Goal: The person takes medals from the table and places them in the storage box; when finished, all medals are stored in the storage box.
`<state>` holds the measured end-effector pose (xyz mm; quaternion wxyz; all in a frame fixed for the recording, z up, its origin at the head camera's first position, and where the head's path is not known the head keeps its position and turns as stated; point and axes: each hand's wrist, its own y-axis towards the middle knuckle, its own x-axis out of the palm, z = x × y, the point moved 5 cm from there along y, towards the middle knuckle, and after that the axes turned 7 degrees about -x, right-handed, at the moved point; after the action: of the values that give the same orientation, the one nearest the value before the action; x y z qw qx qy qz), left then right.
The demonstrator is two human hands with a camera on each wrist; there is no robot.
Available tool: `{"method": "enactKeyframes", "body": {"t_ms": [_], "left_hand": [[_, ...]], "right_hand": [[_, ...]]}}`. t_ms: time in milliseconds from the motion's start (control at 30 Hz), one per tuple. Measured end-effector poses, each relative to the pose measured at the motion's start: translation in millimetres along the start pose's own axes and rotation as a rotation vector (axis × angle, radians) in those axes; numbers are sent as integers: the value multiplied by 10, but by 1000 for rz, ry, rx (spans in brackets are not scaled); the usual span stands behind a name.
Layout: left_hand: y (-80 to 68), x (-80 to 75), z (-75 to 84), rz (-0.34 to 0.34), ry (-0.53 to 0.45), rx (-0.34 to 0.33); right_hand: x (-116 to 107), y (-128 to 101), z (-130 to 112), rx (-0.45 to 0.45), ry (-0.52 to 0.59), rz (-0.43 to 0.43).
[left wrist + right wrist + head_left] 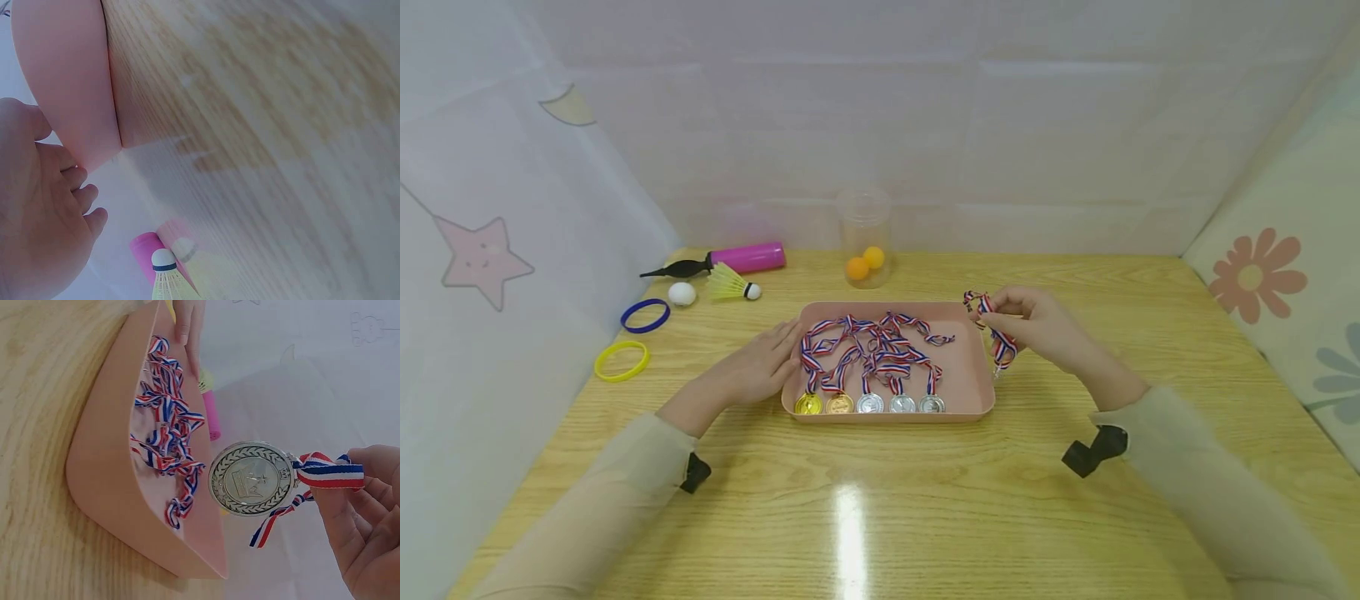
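Observation:
A pink tray (966,358) holds a row of several medals, gold-coloured at the left and silver-coloured towards the right, with tangled red-white-blue ribbons (880,346) behind them. My left hand (760,362) rests against the tray's left wall, fingers fairly straight along its rim. Just beyond the tray's right end, my right hand (1033,325) pinches the ribbon of another medal. That silver-coloured medal (251,478) hangs by its striped ribbon (331,472) in the right wrist view, its embossed face turned to the camera.
Behind the tray stands a clear container (865,221) with two orange balls. At the back left lie a magenta hand pump (748,257), a yellow shuttlecock (733,285), a white ball (682,293), a blue wristband (645,316) and a yellow wristband (622,361). Cloth-covered walls border the table.

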<state>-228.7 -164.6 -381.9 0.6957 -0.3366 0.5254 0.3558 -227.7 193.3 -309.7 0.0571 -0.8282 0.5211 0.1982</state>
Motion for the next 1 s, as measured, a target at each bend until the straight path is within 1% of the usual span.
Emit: {"method": "enactKeyframes", "body": {"t_ms": [67,300,367,467,533,700,867,1000], "left_hand": [[0,6,-6,-1,5,-2],[2,17,-17,-5,7,-9],[2,13,-13,-6,2,-6],[0,8,-11,-5,0,-4],[-2,7,-15,-6,1,-5],[-2,6,-22,-3,1,-5],[-2,14,-25,-5,-1,-3],[-4,13,-24,-12,1,-10]], "right_hand": [[62,42,80,13,-34,-12],[313,161,410,68,-43,-115],[369,173,455,62,-66,-132],[426,209,497,24,-135,-126],[447,240,505,-10,-202,-107],[489,313,513,-57,-344,-83],[534,356,490,-91,-453,-106],[565,375,504,-67,-526,-161]]}}
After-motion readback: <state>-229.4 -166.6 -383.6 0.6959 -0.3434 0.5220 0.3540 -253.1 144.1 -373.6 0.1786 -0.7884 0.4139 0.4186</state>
